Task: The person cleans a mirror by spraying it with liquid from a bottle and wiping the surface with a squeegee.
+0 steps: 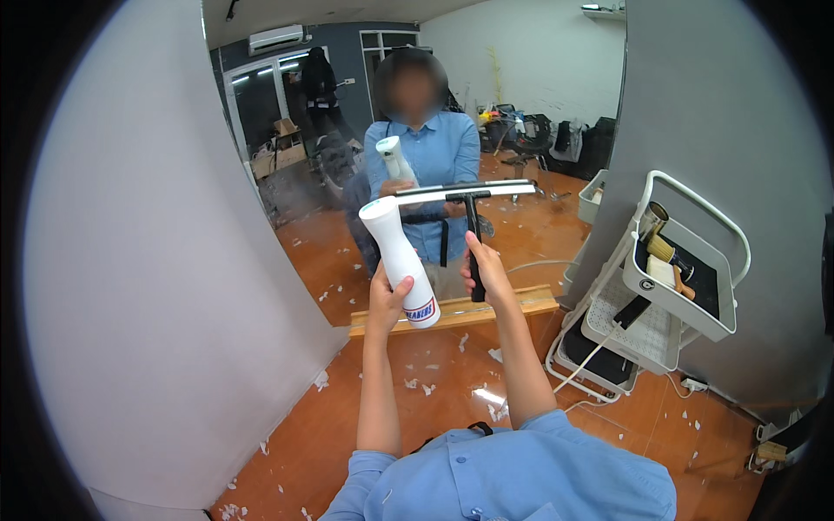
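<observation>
A tall mirror (541, 140) stands before me, with my reflection in it. My left hand (389, 301) is wrapped around the lower part of a white spray bottle (399, 254), which tilts a little to the left and bears writing near its base. In my right hand (487, 270) is the black handle of a squeegee (474, 221). The squeegee's long blade is raised and lies across the view just in front of the mirror, its left end near the top of the bottle. Cloudy patches show on the lower left of the glass.
A wooden ledge (456, 314) runs along the mirror's foot. At right stands a white tiered trolley (677, 293) holding a shaving brush (664, 251), another brush (668, 273) and a metal can (653, 218). White scraps litter the orange floor (417, 404). Walls flank both sides. Another person appears reflected.
</observation>
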Available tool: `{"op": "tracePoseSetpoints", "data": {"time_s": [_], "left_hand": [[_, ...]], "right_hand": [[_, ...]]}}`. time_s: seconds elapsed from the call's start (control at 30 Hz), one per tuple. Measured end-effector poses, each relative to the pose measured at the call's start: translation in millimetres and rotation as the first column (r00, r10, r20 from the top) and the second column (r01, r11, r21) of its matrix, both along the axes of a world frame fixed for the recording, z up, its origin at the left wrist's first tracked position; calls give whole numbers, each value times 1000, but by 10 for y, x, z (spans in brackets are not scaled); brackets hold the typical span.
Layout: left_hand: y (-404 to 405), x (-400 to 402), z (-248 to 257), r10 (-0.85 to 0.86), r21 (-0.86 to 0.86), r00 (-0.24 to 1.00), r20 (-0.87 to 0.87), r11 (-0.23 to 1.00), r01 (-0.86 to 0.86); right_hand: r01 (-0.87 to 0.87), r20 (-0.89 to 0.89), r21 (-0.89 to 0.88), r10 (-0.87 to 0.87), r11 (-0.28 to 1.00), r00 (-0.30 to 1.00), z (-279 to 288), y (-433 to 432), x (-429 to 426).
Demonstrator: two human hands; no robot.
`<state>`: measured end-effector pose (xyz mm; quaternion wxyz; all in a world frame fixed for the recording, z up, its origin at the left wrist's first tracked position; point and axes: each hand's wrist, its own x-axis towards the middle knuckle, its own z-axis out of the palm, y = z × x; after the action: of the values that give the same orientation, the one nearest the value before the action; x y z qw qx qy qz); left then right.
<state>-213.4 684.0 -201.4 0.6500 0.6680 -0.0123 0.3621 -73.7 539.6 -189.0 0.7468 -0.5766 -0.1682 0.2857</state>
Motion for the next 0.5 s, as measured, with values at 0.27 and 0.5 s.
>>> {"op": "tracePoseSetpoints", "data": {"time_s": [0.27,0.5], "left_hand": [[199,-133,-96,80,24,996,-38,997,-79],[281,-307,-22,112,2,993,-36,994,-112]], "right_hand": [[-61,108,286,31,956,994,592,239,-257],[-26,319,365,-99,931,942,1036,961,76]]}}
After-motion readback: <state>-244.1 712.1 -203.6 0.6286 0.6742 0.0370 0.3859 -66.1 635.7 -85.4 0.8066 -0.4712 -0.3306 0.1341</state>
